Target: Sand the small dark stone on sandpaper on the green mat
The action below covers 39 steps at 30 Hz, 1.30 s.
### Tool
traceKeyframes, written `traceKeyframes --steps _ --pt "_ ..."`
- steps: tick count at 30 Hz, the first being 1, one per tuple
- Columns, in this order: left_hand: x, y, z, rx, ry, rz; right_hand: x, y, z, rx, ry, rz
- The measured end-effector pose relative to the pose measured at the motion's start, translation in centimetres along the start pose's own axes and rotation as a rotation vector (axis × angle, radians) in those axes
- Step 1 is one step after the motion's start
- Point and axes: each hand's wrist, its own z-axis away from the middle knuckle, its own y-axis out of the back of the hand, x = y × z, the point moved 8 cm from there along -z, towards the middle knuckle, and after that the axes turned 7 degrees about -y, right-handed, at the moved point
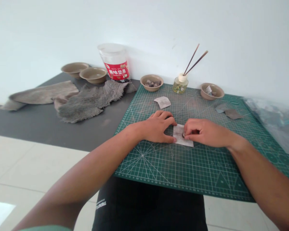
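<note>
A small pale rectangular piece, paper or thin leather (180,138), lies flat on the green cutting mat (168,166). My left hand (159,126) has its fingers spread, with the thumb and fingertips resting on that piece's left edge. Above the piece's right half, my right hand (203,131) is closed in a pinch, touching the surface. A small dark edge shows at its fingertips; what it belongs to is mostly hidden by the fingers. Another pale piece (163,102), slightly bent, lies farther back on the mat.
Behind are a bowl of dark bits (151,82), a reed diffuser (180,84) and a bowl with scraps (212,91). Grey hides (91,100), two bowls (93,75) and a plastic tub (115,62) stand left. Scraps (233,113) and a plastic bag (276,118) lie right.
</note>
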Motion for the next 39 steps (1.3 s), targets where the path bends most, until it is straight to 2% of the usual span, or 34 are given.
traceKeyframes --steps 2,5,6,8,10,11,15,16,20,21,25,26,30,32,35,36,39 --pt "0.0 0.0 0.0 0.000 -0.002 -0.003 -0.5 -0.1 0.0 0.003 0.038 -0.021" --pt "-0.2 -0.1 0.0 0.000 0.014 -0.005 0.0 1.0 -0.1 0.146 -0.010 0.044" --pt "-0.2 -0.1 0.0 -0.002 0.017 -0.003 0.3 1.2 -0.1 0.158 -0.037 0.062" --pt "-0.1 -0.1 -0.1 -0.008 0.018 0.002 0.6 0.9 0.0 0.087 -0.053 0.049" --pt "-0.1 -0.1 -0.1 -0.019 0.018 0.003 0.0 0.0 0.2 -0.029 -0.008 -0.006" --pt "-0.1 -0.1 -0.1 -0.021 0.018 0.002 -0.3 -0.2 0.3 -0.048 0.015 -0.024" --pt "-0.2 -0.1 -0.1 -0.008 0.018 0.002 -0.2 1.0 0.0 0.129 -0.034 0.049" --pt "-0.2 -0.1 -0.1 -0.006 0.019 0.004 0.1 1.2 0.0 0.136 -0.059 0.064" --pt "-0.2 -0.2 -0.2 -0.004 0.008 0.012 -0.2 -0.1 0.2 -0.054 -0.009 0.006" --pt "-0.2 -0.2 -0.2 -0.003 0.007 0.012 -0.3 -0.1 0.2 -0.051 0.011 0.001" --pt "-0.3 -0.2 -0.2 -0.012 0.029 0.011 0.2 1.5 0.1 0.148 -0.032 0.100" --pt "-0.3 -0.2 -0.1 -0.012 0.031 0.013 0.3 1.5 0.1 0.144 -0.042 0.112" --pt "-0.1 -0.1 -0.1 -0.002 0.014 0.013 -0.4 0.1 0.2 -0.030 0.028 0.027" --pt "-0.1 -0.1 -0.1 -0.005 0.016 0.007 -0.7 0.3 0.1 0.023 0.040 0.027" --pt "-0.2 -0.1 -0.2 -0.006 0.029 0.002 0.0 1.3 0.0 0.157 -0.022 0.095" --pt "-0.3 -0.1 -0.2 -0.006 0.032 0.003 0.2 1.3 0.0 0.142 -0.040 0.100" --pt "-0.1 -0.1 -0.2 -0.004 0.018 0.006 0.1 0.1 0.2 -0.033 -0.020 0.041"
